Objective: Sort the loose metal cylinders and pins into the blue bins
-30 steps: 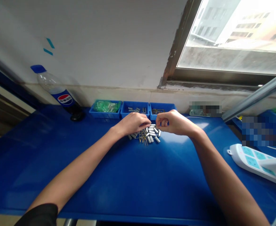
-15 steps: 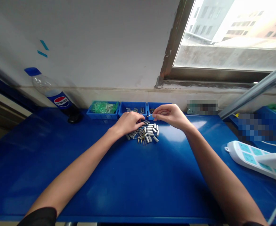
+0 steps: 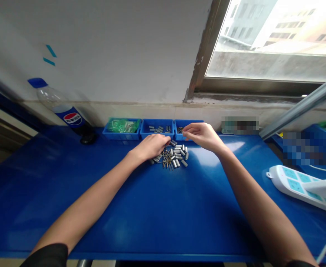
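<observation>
My left hand [image 3: 151,146] rests at the left edge of a pile of small parts, palm down. Its fingers are curled together, and whatever they hold is hidden. My right hand [image 3: 203,136] hovers in front of the right-hand blue bin [image 3: 194,123], thumb and fingertips pinched. No part can be made out between them. Short silver metal cylinders [image 3: 177,151] lie to the right in the pile. Thin drill-bit-like pins [image 3: 167,162], some with golden ends, are heaped in its middle. More cylinders sit in the middle blue bin [image 3: 157,123].
Green packets fill the left blue bin [image 3: 121,138]. A cola bottle [image 3: 71,116] stands at the back left of the blue table [image 3: 152,215]. On the right lies a white power strip [image 3: 299,185] with a plug in it. A metal bar [image 3: 299,105] slants beside the window.
The left fingers have closed in, the thumb now tucked against them. A small thin piece that showed at my right fingertips is no longer visible there. The right hand has barely shifted.
</observation>
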